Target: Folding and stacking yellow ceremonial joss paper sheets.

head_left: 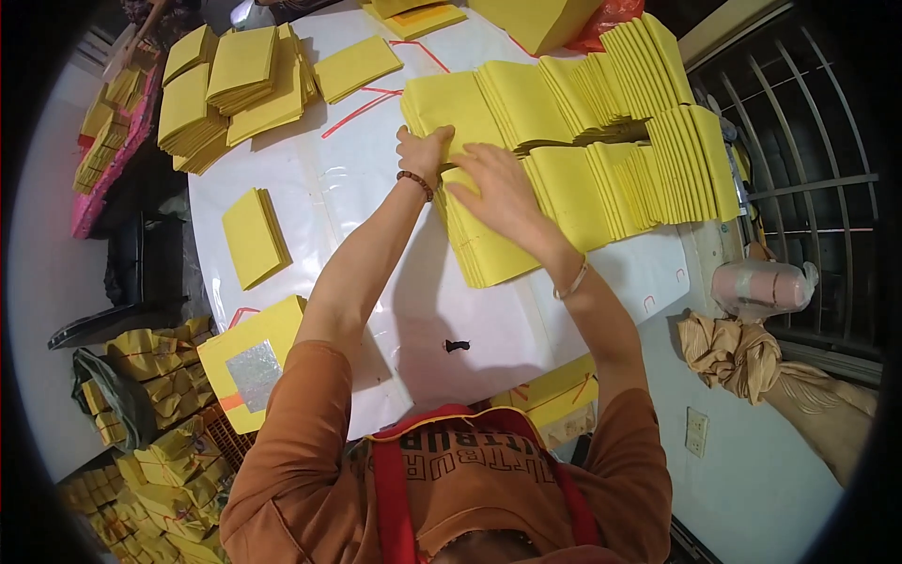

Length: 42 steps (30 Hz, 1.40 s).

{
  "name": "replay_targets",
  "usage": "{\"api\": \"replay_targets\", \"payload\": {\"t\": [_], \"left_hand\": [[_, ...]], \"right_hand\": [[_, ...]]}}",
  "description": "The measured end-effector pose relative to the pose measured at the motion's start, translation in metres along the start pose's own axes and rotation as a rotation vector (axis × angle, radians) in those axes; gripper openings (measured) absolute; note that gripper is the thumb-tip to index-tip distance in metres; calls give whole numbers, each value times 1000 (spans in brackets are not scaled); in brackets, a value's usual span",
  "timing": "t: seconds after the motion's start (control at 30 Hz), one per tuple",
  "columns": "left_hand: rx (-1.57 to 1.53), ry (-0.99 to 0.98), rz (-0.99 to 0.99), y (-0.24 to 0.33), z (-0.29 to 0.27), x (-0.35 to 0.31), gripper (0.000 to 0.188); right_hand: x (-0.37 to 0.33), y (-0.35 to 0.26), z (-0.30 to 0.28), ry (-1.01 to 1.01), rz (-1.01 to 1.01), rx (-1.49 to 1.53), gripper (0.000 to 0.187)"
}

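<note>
Two rows of yellow folded paper sheets lean in overlapping stacks across the right side of the white-covered table. At the left end of the far row, my left hand grips the near corner of a yellow paper stack, its thumb on top and its fingers at the side. Just right of it, my right hand reaches over the near row's left stack, fingers stretched and apart, with nothing visible held. The palm hides part of the gap between the rows. My left wrist wears a beaded bracelet, my right a pale bangle.
More yellow stacks stand at the table's far left. A small yellow bundle lies left of my arm, near a yellow sheet with a silver square. Tied yellow bundles fill the lower left. Window bars are at the right.
</note>
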<state>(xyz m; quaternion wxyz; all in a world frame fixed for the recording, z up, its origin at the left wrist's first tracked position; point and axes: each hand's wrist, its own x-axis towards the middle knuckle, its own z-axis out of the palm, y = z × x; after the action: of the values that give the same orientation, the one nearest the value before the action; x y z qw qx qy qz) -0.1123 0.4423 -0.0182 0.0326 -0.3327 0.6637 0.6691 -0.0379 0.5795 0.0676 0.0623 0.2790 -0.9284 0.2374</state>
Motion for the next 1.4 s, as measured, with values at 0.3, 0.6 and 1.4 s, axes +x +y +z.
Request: {"api": "replay_targets", "payload": {"t": [0.3, 0.6, 1.4], "left_hand": [[174, -7, 70, 31, -19, -19, 114], [25, -196, 191, 106, -126, -62, 91], [90, -326, -41, -50, -456, -27, 36]], "right_hand": [[-73, -77, 0, -25, -263, 371, 30], [-138, -119, 44, -163, 226, 905, 24], [-238, -244, 188, 441, 510, 88, 17]]}}
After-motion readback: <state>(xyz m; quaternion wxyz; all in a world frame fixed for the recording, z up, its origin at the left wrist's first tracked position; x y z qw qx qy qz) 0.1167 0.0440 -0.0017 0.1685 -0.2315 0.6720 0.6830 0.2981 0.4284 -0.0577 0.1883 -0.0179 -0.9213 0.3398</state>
